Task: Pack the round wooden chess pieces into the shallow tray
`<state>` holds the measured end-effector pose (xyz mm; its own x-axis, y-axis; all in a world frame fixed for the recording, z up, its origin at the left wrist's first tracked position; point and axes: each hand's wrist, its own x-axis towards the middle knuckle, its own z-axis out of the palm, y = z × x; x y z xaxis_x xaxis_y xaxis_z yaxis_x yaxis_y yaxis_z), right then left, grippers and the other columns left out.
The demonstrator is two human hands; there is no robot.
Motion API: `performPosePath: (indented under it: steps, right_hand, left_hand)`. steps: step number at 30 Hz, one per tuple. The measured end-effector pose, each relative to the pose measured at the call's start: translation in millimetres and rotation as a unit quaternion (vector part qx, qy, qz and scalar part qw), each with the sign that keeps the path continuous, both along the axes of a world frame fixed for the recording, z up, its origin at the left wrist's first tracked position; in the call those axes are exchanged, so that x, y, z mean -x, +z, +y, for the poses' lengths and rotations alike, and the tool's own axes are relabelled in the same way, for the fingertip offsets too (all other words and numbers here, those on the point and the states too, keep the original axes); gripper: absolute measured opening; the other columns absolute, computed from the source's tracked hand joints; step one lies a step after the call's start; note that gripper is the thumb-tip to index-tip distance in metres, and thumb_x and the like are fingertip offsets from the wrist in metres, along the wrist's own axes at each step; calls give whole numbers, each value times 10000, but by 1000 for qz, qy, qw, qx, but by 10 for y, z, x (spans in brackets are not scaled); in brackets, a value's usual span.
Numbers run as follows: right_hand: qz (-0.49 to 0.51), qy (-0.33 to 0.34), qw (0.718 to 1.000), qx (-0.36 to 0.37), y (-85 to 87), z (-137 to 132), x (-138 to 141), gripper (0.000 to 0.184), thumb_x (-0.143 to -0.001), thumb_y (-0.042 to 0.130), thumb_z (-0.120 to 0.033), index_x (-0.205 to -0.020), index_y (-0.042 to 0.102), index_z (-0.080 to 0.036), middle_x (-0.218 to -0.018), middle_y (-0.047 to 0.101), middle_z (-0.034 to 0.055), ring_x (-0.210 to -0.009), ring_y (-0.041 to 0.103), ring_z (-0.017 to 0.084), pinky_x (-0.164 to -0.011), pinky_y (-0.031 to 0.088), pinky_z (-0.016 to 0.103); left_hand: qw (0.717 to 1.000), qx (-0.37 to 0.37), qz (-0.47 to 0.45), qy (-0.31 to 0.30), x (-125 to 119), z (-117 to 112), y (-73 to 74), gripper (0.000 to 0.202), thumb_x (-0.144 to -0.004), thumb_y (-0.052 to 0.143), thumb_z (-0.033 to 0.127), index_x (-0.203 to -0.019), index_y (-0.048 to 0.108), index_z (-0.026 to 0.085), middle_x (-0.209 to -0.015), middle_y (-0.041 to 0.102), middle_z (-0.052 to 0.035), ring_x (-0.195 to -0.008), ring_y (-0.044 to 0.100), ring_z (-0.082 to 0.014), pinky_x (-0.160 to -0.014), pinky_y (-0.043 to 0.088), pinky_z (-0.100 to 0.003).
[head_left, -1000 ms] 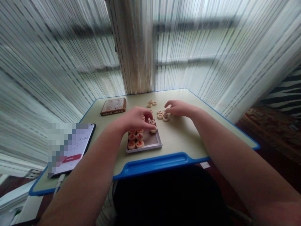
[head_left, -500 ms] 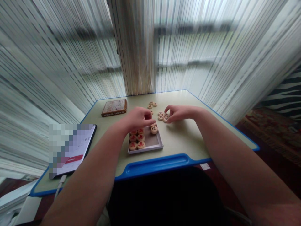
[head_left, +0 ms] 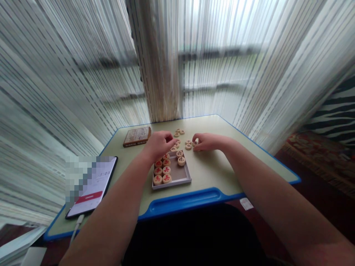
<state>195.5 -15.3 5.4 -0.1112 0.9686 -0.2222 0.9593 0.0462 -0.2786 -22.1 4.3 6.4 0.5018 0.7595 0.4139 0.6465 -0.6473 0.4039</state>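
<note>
My left hand (head_left: 161, 144) is closed in a pinch above the far edge of a shallow white tray (head_left: 177, 181). Its fingertips hover by several wooden Chinese chess pieces (head_left: 173, 149) just beyond that edge; what they hold, if anything, is hidden. Red-lettered pieces (head_left: 166, 170) fill two columns on the tray's left side. Dark-lettered ones, a nearer piece (head_left: 181, 161) and a farther piece (head_left: 179, 153), lie along its right side. My right hand (head_left: 208, 142) has thumb and finger around a chess piece (head_left: 195, 143) on the table, beside a pair of pieces (head_left: 188, 146).
Another small cluster of pieces (head_left: 177, 134) lies farther back. A brown patterned box (head_left: 137, 136) sits at the back left. A tablet (head_left: 95, 188) with a cable (head_left: 76, 227) lies at the left. Blue edging and a blue trough (head_left: 183, 202) border the table's front.
The camera has tilted up a little. My left hand has moved off the tray's far right corner, uncovering a dark-lettered piece there. My right hand stays by its pieces, its fingers drawn closer together.
</note>
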Motion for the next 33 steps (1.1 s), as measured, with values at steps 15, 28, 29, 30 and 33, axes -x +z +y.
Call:
performPosePath:
  steps: [15,28,29,30,33]
  right_hand:
    - [32,-2,999,0,56,-88,-59,821,-619,665,-213,-1378,353,-168,-934,682,60,-795,634,193,-672,471,279]
    - [302,-17,952,-42,84,-74,99,707,-673,614,-71,-1323,360,-184,-1111,612,104,-597,593,86,-529,511,231]
    - [300,-10,953,-37,75,-72,109,654,-679,612,-67,-1288,406,-185,-1127,603,102,-605,597,84,-540,520,233]
    - [297,-4,954,-32,71,-70,116,603,-686,611,-68,-1255,444,-184,-1133,598,100,-615,603,85,-550,527,236]
    - [284,2,958,-32,68,-63,125,516,-704,612,-71,-1199,510,-176,-1123,601,94,-635,614,90,-574,537,243]
  left_hand:
    - [998,6,-56,26,37,70,-62,241,-773,530,328,-910,619,150,-647,619,-2,-567,515,-111,-559,383,-234]
    - [999,21,-35,21,23,39,-20,266,-769,531,345,-760,691,132,-656,663,-35,-589,538,-125,-581,380,-249]
    - [999,20,-36,24,28,40,-17,270,-769,530,345,-756,693,131,-647,658,-33,-580,530,-123,-578,377,-249]
    - [999,20,-37,26,33,40,-14,273,-769,529,345,-755,695,129,-638,654,-31,-571,522,-121,-575,374,-249]
    - [999,20,-38,27,40,35,-7,281,-770,527,348,-757,697,125,-621,642,-26,-553,500,-115,-562,365,-247]
